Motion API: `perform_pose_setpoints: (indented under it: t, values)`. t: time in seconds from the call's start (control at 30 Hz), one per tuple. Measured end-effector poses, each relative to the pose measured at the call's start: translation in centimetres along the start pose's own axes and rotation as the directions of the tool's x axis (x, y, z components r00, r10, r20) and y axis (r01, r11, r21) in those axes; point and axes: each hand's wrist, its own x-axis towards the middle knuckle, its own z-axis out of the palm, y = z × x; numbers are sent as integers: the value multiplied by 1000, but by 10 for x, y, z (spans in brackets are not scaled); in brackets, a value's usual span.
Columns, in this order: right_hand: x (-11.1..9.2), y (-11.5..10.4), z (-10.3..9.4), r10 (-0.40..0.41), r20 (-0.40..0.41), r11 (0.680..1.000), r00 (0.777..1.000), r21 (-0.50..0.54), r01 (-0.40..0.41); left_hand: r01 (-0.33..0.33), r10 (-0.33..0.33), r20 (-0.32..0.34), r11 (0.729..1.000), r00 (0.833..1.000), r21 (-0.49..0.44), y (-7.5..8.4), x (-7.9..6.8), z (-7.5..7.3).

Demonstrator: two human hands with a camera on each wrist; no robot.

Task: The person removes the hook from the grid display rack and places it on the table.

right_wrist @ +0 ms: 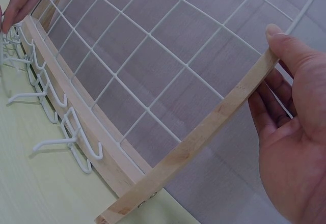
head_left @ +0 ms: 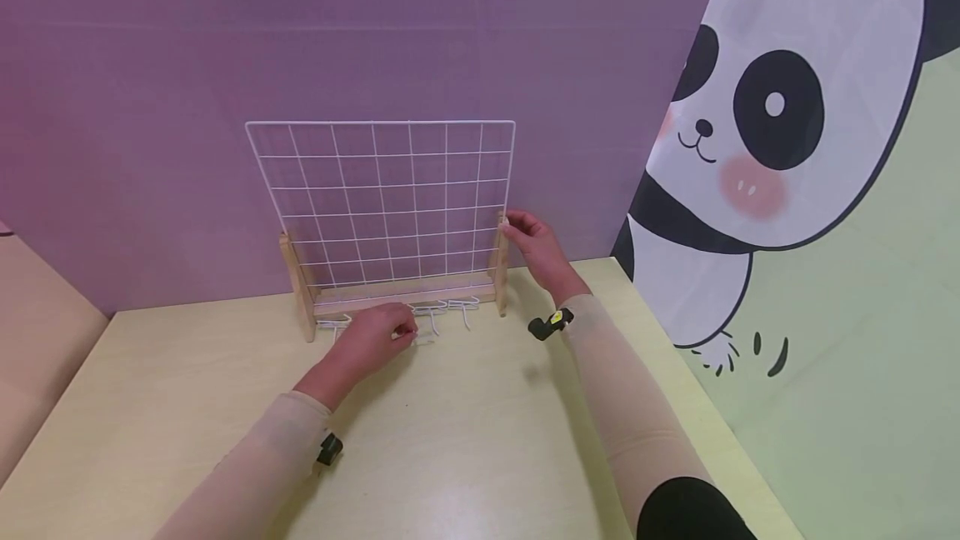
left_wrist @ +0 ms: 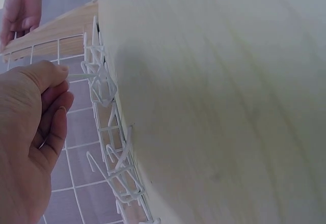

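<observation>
A white wire grid panel (head_left: 375,122) stands tilted back in a wooden stand (head_left: 297,282) on the table. Along the stand's front foot lie several white wire hooks (right_wrist: 56,142). My left hand (head_left: 378,332) is low in front of the stand; thumb and forefinger pinch the prong of a white hook (left_wrist: 81,76), whose far end overlaps other hooks in the left wrist view. At the right side, my right hand (head_left: 538,248) grips the top of the wooden side post (right_wrist: 204,124), thumb at the grid's edge and the other fingers behind.
The pale wooden table (head_left: 465,440) reaches forward from the stand. Close behind rises a purple backdrop (head_left: 375,32). A wall with a panda picture (head_left: 750,190) borders the table's right side, and a pinkish panel (head_left: 37,340) its left.
</observation>
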Motion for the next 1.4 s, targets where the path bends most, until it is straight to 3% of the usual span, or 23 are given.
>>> perform_pose_setpoints:
  t: [0.27, 0.9, 1.4]
  values:
    - [-1, 0, 1, 3, -2, 1000, 1000, 16, -3, -24, 24, 24, 1000, 999, -13, -2, 1, 2]
    - [-1, -1, 1, -10, 6, 1000, 1000, 6, 10, 3, 13, 121, 992, 993, -129, -5, -5, 5]
    - [-1, -1, 1, 19, -9, 1000, 1000, 19, -19, 13, 5, 132, 991, 991, -132, -5, -7, 11]
